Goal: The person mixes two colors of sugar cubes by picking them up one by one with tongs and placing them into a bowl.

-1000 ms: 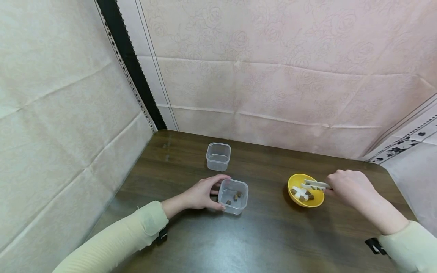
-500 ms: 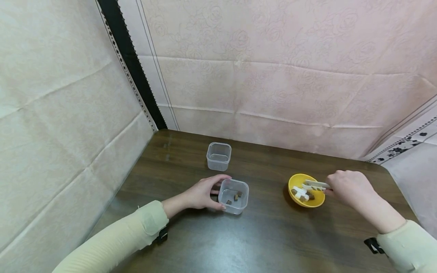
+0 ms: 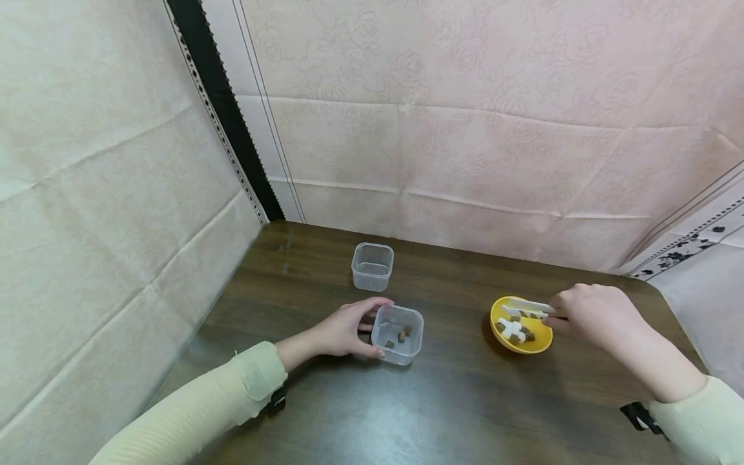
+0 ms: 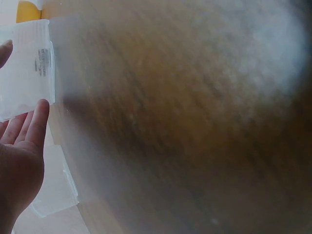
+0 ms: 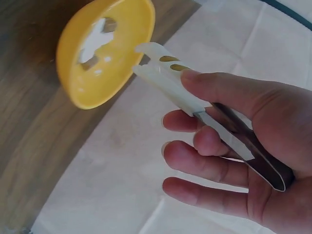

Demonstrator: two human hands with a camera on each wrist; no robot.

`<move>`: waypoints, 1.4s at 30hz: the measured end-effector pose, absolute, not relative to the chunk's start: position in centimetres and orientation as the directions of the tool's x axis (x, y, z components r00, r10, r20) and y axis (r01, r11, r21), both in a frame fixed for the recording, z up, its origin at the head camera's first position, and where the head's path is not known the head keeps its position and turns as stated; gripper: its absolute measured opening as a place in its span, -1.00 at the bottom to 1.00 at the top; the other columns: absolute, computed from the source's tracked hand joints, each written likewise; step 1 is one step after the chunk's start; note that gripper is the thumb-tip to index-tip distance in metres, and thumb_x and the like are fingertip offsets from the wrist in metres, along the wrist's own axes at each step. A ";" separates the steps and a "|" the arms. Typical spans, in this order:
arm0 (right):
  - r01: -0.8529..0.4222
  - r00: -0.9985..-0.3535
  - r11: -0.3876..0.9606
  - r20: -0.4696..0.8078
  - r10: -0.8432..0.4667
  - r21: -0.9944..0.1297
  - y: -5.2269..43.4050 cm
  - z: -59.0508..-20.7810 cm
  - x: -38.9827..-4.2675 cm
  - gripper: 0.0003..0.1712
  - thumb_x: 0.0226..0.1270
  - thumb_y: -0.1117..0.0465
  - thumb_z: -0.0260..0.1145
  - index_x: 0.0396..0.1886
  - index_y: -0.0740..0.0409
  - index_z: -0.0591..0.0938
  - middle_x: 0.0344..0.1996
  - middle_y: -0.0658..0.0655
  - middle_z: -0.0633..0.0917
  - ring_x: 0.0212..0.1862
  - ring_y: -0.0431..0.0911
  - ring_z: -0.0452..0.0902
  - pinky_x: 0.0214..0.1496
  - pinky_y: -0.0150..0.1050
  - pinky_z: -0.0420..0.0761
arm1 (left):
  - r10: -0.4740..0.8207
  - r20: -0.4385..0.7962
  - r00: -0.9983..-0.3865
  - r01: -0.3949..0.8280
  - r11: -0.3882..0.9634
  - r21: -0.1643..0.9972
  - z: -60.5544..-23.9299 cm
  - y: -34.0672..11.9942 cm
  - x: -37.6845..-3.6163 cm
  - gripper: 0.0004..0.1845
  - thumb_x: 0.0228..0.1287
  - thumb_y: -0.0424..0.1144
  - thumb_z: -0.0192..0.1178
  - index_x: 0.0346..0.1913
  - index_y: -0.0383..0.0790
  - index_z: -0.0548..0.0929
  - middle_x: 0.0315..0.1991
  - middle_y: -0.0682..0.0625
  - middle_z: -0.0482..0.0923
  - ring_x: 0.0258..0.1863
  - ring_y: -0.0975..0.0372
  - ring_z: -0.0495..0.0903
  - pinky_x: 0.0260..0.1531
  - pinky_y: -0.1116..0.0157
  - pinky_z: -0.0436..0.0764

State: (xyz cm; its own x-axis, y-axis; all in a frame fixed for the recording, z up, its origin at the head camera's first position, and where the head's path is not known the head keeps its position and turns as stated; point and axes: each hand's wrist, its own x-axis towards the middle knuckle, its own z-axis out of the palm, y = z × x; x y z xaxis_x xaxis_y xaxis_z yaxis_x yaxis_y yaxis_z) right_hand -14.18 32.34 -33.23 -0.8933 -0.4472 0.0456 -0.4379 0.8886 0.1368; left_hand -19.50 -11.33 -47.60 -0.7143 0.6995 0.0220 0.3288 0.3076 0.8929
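My left hand (image 3: 340, 329) holds a clear plastic container (image 3: 401, 358) from its left side, thumb and fingers against opposite walls. Several small brown cubes (image 3: 402, 336) lie inside it. At the right, my right hand (image 3: 599, 323) grips small tongs (image 5: 178, 80) with white tips and a metal handle. The tips hover over the yellow bowl (image 3: 530, 348), slightly apart in the right wrist view, with nothing visible between them. White and brown pieces (image 3: 513, 330) sit in a cluster in the bowl.
A second clear container (image 3: 372, 281) stands behind the held one, with no contents visible. The dark wooden table (image 3: 459, 400) ends at a pale patterned cloth (image 3: 453, 148) at the back and another at the left.
My right hand has shifted slightly up, and the tongs' tips have moved up and to the left over the bowl. My left hand and the containers stay put.
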 end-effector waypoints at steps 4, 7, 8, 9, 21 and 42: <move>-0.468 -0.874 0.878 0.091 -0.477 0.106 31.3 -32.5 -13.8 -0.42 0.21 0.06 0.60 -0.70 -0.20 0.33 -0.71 -0.20 0.26 -0.61 -0.24 0.16 -0.61 -0.26 0.14 | 0.702 0.026 -0.711 0.330 0.302 0.895 -47.7 -11.3 -19.5 -0.02 0.10 -0.36 0.66 0.56 -0.15 0.36 0.41 -0.13 0.48 0.37 0.01 0.56 0.25 0.26 0.68; -0.499 -0.851 0.860 0.130 -0.509 0.101 30.2 -32.0 -13.7 -0.48 0.20 0.05 0.61 -0.67 -0.24 0.39 -0.70 -0.24 0.26 -0.61 -0.27 0.15 -0.63 -0.27 0.14 | 0.704 0.029 -0.710 0.331 0.298 0.895 -47.8 -11.3 -19.6 -0.03 0.10 -0.36 0.66 0.56 -0.14 0.37 0.41 -0.13 0.49 0.37 0.00 0.56 0.25 0.25 0.68; -0.510 -0.843 0.854 0.141 -0.519 0.099 29.8 -31.8 -13.6 -0.52 0.19 0.04 0.61 -0.65 -0.25 0.44 -0.70 -0.25 0.28 -0.61 -0.28 0.15 -0.63 -0.27 0.15 | 0.704 0.030 -0.710 0.332 0.297 0.895 -47.8 -11.3 -19.6 -0.03 0.10 -0.36 0.66 0.56 -0.14 0.37 0.41 -0.14 0.49 0.37 0.00 0.56 0.25 0.24 0.68; -0.519 -0.837 0.850 0.146 -0.528 0.095 29.4 -31.7 -13.6 -0.57 0.19 0.03 0.62 -0.62 -0.26 0.49 -0.69 -0.27 0.29 -0.61 -0.29 0.16 -0.64 -0.28 0.16 | 0.704 0.031 -0.709 0.332 0.296 0.896 -47.9 -11.3 -19.6 -0.03 0.10 -0.36 0.66 0.55 -0.14 0.37 0.40 -0.14 0.49 0.37 0.00 0.56 0.25 0.24 0.68; -0.628 -0.767 0.776 0.123 -0.630 0.058 24.7 -31.0 -13.9 -0.52 0.23 0.02 0.62 -0.62 -0.28 0.45 -0.66 -0.34 0.33 -0.59 -0.33 0.14 -0.63 -0.31 0.16 | 0.702 0.026 -0.712 0.335 0.307 0.891 -47.9 -11.4 -19.5 -0.04 0.12 -0.36 0.66 0.56 -0.13 0.37 0.40 -0.12 0.49 0.36 0.01 0.56 0.25 0.24 0.68; -0.720 -0.689 0.692 0.060 -0.722 0.047 18.5 -31.5 -14.7 -0.56 0.21 -0.02 0.66 -0.61 -0.14 0.53 -0.69 -0.25 0.30 -0.59 -0.30 0.12 -0.58 -0.36 0.12 | 0.700 0.014 -0.714 0.331 0.319 0.888 -47.6 -11.3 -19.4 -0.02 0.11 -0.37 0.66 0.57 -0.15 0.35 0.45 -0.13 0.46 0.38 0.01 0.55 0.26 0.27 0.67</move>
